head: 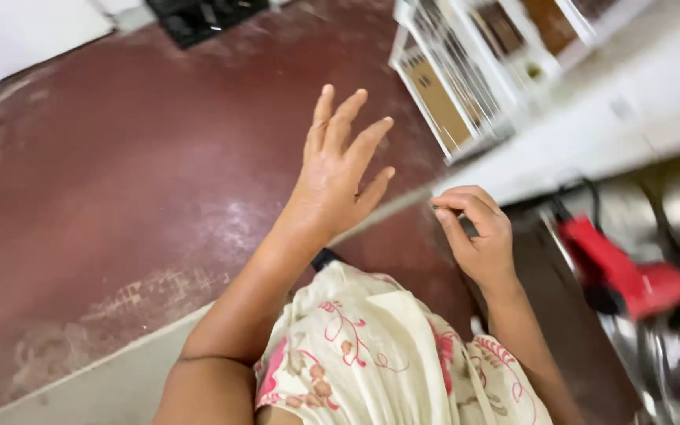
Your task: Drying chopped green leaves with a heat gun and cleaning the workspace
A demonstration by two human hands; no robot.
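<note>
- Counter edge (488, 178): pale lip of a worktop, right at the fingertips of the right hand (478, 236). It runs up and away to the right from there.
- Handling, as a judgement: fixed, stiff and heavy, so it gets leaned on or gripped rather than lifted. The surface looks smooth, perhaps slick. The best hold is over the lip, fingers on top and thumb beneath.
- Red floor (120, 181): worn and scuffed, well below and to the left of the left hand (332, 177).
- Left hand: raised in the air over the floor with the back of the hand to the camera. All fingers are spread wide apart. It holds nothing and touches nothing.
- Floral garment (371, 354): cream cloth with a pink print. It lies below both hands, between the two forearms.
- Right hand: fingers bent and drawn together, thumb tucked against the forefinger, tips on the counter edge. A small dark patch shows under the fingers. Whether they clamp on something or only rest there, I cannot tell.
- White wire rack (450, 86): above the right hand and tilted in this view, with brown shapes behind its bars. It is well apart from both hands.
- Red-handled utensil (623, 275): just to the right of the right hand, blurred, among steel vessels. It is not touched.
</note>
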